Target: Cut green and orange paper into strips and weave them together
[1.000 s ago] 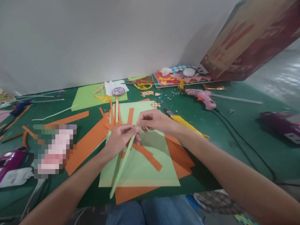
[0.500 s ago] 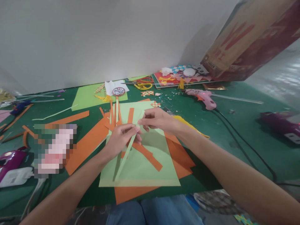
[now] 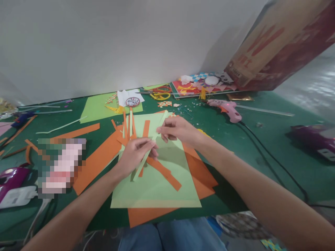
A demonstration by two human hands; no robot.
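A narrow pale green paper strip slants between my two hands above the pale green paper sheet. My left hand pinches it near its middle between thumb and fingers. Just above that, my right hand grips the same strip, its thumb pressed against the fingers. The strip's upper end rises past my right fingertips, and its lower end hangs free. Under the hands lie orange paper strips on the sheet, partly covered by my left fingers. Orange sheets stick out beneath the green one.
On the green table, a pink glue gun lies at the right with its cord trailing forward. Yellow-handled scissors rest at the back. A blurred-out pinkish object is at left. A large carton leans at the back right.
The green strip has slid up and to the right through my left fingers, so its lower end hangs shorter. My right hand has shifted slightly upward; my left hand stays nearly in place.
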